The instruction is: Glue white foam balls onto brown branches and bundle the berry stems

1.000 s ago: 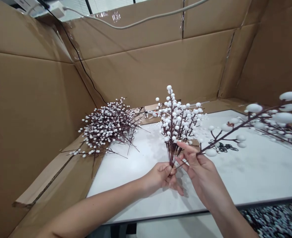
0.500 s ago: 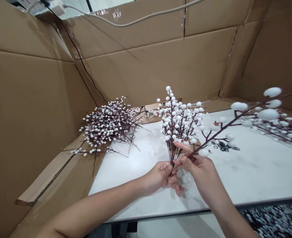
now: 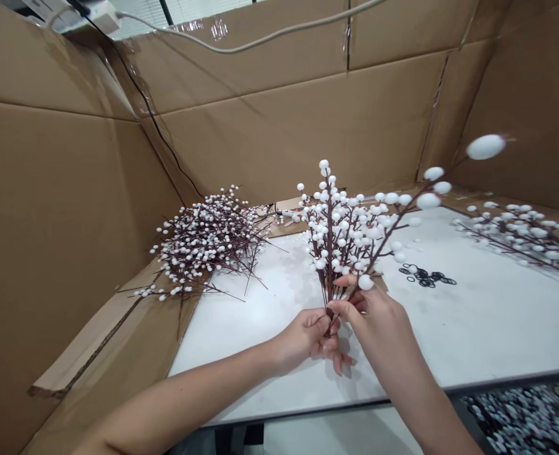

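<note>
1. A bunch of white-berry stems (image 3: pixel 336 240) was held upright at centre frame, its lower end gripped in the closed left hand (image 3: pixel 308 341).
2. A larger-berried stem (image 3: pixel 387 243) was pinched by the right hand (image 3: pixel 379 322), just beside the bunch, and was angled toward the upper right.
3. The stem ends were hidden by the fingers, and the topmost large berry (image 3: pixel 485 146) was blurred.
4. A heap of berry stems (image 3: pixel 208 243) lay at left, partly on the worktop (image 3: pixel 497 328); black rings (image 3: pixel 424 276) and further stems (image 3: pixel 521 234) lay at right.
5. Another heap (image 3: pixel 521 417) below the worktop was cut off at the lower right and was hard to make out.
</note>
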`<state>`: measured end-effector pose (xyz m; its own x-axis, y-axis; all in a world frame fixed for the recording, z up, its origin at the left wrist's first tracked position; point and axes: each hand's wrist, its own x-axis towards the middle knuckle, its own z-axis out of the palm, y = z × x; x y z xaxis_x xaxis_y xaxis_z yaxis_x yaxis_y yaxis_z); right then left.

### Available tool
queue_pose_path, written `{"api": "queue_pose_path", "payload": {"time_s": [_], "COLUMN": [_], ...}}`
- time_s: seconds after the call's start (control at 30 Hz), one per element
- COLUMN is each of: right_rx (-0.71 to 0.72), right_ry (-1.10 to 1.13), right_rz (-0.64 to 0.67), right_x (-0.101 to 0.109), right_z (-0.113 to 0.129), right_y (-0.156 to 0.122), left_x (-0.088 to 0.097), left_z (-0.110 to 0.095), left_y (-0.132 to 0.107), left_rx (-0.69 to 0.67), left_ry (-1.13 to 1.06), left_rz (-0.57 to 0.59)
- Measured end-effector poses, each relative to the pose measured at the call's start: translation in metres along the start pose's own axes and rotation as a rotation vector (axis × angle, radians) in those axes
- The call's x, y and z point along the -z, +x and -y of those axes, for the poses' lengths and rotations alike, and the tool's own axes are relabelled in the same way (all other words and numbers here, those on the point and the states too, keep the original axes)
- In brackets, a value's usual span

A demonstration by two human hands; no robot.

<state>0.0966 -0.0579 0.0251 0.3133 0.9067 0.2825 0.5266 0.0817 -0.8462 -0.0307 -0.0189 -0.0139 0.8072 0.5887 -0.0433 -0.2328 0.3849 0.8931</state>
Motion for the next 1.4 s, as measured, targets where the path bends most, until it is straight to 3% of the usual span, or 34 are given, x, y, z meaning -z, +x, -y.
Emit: {"api": "queue_pose_path", "payload": {"time_s": [0.2, 0.37, 0.6, 0.8, 1.0, 1.4], "right_rx": [-0.007, -0.020, -0.119, -0.134, -0.172, -0.128], "right_ry": [-0.211, -0.246, 0.099, 0.282, 0.376, 0.457], "right_rz": [0.025, 0.004, 0.108, 0.105, 0.080, 0.095], "right_x": [0.001, 0.001, 0.005, 0.003, 0.000, -0.002], "right_z": [0.011, 0.014, 0.005, -0.001, -0.004, -0.007], "right_y": [-0.002, -0.001, 0.004, 0.000, 0.000, -0.003], "left_x": [0.001, 0.002, 0.002, 0.002, -0.001, 0.002], "left_z": [0.004, 0.007, 0.009, 0.010, 0.008, 0.010], "left_y": [0.000, 0.000, -0.002, -0.002, -0.002, -0.002], "left_rx": [-0.034, -0.059, -0.062, -0.061, -0.061, -0.067], "left_ry": [0.049, 0.072, 0.028, 0.069, 0.108, 0.090], "left_rz": [0.024, 0.038, 0.091, 0.101, 0.044, 0.070]}}
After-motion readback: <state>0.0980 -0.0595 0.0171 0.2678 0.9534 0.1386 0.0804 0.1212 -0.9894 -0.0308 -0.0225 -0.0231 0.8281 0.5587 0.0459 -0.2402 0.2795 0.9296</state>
